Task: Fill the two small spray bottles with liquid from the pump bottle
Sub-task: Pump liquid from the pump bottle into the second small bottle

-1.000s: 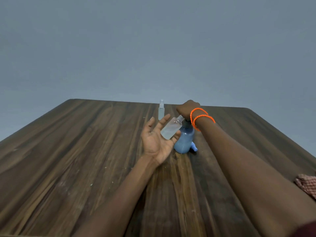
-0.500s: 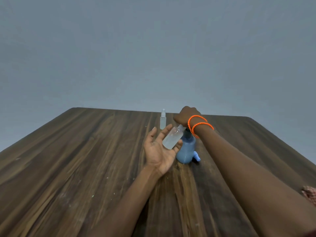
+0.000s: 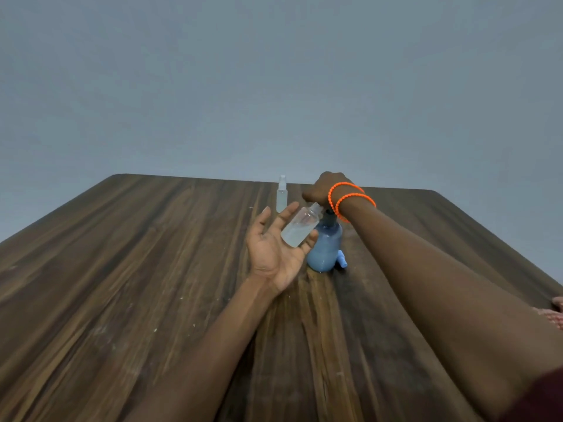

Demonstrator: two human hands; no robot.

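1. Head view, centre of the frame: the left hand (image 3: 275,254) cradles an uncapped spray bottle (image 3: 300,228), thumb pinning it against straight fingers, its mouth tilted up under the pump bottle (image 3: 324,249) on the desk (image 3: 152,269).
2. The right hand (image 3: 324,187) curls over the pump top and presses.
3. The held bottle looks partly full and cloudy, so filling appears underway.
4. Just behind stands the second spray bottle (image 3: 281,194), capped; its fill level I cannot tell.

A dark wooden table (image 3: 152,269) stands before a grey wall (image 3: 274,86), checked cloth (image 3: 556,318) at its right edge.
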